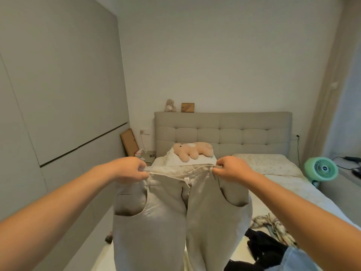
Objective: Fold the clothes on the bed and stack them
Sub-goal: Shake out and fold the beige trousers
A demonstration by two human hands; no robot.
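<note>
Beige trousers held up over bed

Left hand [131,170] and right hand [232,169] each pinch the waistband of the beige trousers [175,212], legs hanging above the bed [283,184]. Trousers block the near-left mattress. Near right: black garment [263,245], denim piece [295,259], crumpled pale cloth [273,223]. Far: plush toy [192,150], headboard [234,132]. Right: green fan [321,169].

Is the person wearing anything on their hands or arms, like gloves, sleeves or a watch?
No. The left hand and right hand are bare, with no gloves, rings or watch visible. Both forearms are uncovered right to the picture's edge, so no sleeve shows in the head view.
</note>
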